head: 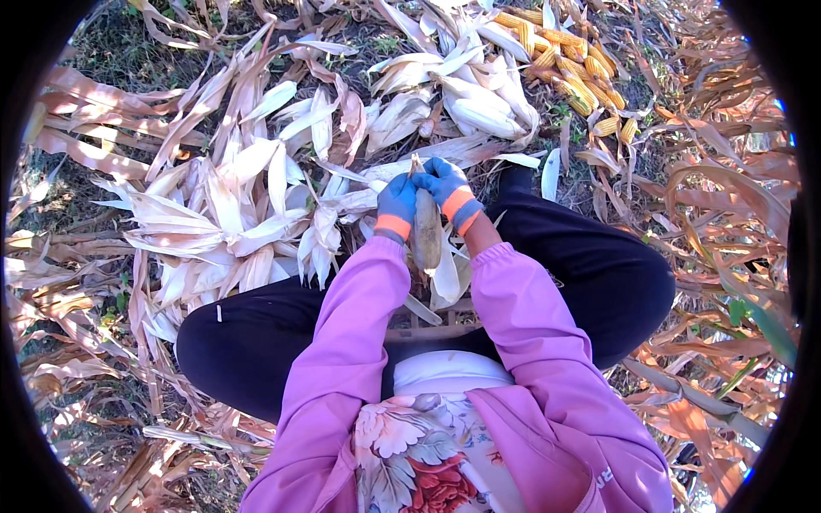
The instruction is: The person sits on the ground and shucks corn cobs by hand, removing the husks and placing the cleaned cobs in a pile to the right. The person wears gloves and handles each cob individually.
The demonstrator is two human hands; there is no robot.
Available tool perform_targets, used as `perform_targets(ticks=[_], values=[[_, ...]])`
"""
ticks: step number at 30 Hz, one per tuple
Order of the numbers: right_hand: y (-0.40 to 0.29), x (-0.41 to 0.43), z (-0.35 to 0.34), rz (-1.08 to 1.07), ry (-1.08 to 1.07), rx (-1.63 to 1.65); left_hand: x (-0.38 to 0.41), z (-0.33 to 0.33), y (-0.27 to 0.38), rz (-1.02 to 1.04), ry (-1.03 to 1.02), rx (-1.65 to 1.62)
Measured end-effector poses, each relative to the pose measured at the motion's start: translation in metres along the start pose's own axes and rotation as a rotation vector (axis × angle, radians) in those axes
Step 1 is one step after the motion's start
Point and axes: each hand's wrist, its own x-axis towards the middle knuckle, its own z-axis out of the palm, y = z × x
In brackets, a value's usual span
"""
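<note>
An ear of corn in its dry husk is held lengthwise between my two gloved hands, its tip pointing away from me. My left hand, in a blue glove with an orange cuff, grips the tip from the left. From the right, my right hand pinches the same end, in a matching glove. The fingers of both hands meet close together there, and some fingertips are hidden. Pale loose husks hang or lie just below the ear, between my forearms.
Husked yellow corn cobs lie heaped at the far right. Pale husks are piled to the left, and more husks lie ahead. Dry corn stalks and leaves border the right side. My bent legs flank the work.
</note>
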Motion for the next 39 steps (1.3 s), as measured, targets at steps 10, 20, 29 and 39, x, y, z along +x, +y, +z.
perform_targets(ticks=[10, 20, 29, 39], values=[[-0.005, -0.003, 0.006, -0.076, 0.047, 0.241, 0.006, -0.022, 0.026, -0.161, 0.004, -0.361], [-0.011, -0.003, 0.022, -0.179, 0.220, 0.027, 0.006, -0.013, 0.024, 0.265, -0.089, 0.062], [-0.036, -0.025, 0.029, -0.145, -0.108, 0.017, 0.033, -0.060, 0.016, -0.052, 0.298, -0.703], [-0.043, -0.051, 0.006, 0.039, -0.332, -0.735, 0.057, -0.132, 0.026, 0.066, 0.661, -0.555]])
